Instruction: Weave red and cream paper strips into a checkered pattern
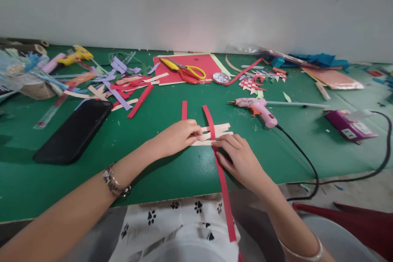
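Several cream paper strips [222, 128] lie side by side on the green table, running left to right. Across them passes a long red paper strip [225, 196], whose lower end hangs over the table's front edge. My left hand [181, 137] is closed, its fingertips pinching a cream strip left of the red one. A second red strip [184, 110] sticks out from under that hand. My right hand [241, 157] has its thumb and bent fingers on the red strip where it crosses the lowest cream strip; its fingertips are partly hidden.
A pink glue gun [260, 110] with a black cord lies right of the strips, near a purple power socket [350, 125]. Left is a black phone [75, 131]. Behind are scissors [184, 69] on red paper [162, 75], paper scraps, and a yellow glue gun [75, 55].
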The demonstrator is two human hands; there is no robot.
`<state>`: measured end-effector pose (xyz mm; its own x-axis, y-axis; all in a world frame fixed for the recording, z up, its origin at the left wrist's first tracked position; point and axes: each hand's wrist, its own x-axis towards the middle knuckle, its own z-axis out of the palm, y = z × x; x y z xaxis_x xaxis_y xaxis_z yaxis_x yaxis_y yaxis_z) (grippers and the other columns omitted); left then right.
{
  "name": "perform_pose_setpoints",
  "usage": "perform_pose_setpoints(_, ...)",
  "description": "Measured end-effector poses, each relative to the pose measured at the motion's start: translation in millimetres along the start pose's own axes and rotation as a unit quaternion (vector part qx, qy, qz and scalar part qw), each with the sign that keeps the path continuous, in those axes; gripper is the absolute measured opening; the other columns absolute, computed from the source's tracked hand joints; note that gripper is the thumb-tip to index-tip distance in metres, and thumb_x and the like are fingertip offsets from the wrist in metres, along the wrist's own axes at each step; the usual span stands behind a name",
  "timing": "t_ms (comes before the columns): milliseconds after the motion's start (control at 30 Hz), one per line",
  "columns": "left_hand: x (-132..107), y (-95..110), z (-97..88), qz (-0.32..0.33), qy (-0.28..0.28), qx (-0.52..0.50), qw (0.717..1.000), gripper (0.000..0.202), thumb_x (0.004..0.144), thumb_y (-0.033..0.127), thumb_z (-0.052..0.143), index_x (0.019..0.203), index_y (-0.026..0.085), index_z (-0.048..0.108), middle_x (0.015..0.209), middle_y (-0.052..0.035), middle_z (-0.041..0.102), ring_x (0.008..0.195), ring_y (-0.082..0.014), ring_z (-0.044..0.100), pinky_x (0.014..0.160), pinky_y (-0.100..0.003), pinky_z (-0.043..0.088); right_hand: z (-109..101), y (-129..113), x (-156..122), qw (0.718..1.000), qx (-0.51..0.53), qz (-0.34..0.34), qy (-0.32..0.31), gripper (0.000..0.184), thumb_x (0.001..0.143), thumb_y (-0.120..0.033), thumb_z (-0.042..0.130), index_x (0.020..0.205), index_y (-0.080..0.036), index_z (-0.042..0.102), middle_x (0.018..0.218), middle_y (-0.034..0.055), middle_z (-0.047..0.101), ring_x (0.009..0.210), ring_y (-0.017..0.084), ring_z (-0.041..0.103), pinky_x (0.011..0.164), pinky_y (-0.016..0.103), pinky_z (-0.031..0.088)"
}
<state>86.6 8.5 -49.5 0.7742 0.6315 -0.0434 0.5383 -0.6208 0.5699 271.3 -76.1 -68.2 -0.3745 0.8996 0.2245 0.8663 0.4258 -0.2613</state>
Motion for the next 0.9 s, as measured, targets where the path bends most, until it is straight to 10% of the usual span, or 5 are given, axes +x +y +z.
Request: perform_pose_setpoints(900, -5.1, -9.0, -1.9, 0.003, 0.04, -0.068, 0.997, 0.03, 0.073, 0.033, 0.051, 0.05, 0.016, 0.039, 0.078, -0.0006, 0.052, 0.06, -0.0099, 0.047, 0.058, -0.023, 0.036, 0.9, 0.4, 0.3, 1.0, 0.009, 0.003, -0.003, 0.018, 0.083, -0.015, 0.045, 0.096, -0.018, 0.057, 0.093, 0.0059, 0.061, 0.085, 0.02, 0.05, 0.072, 0.034, 0.041)
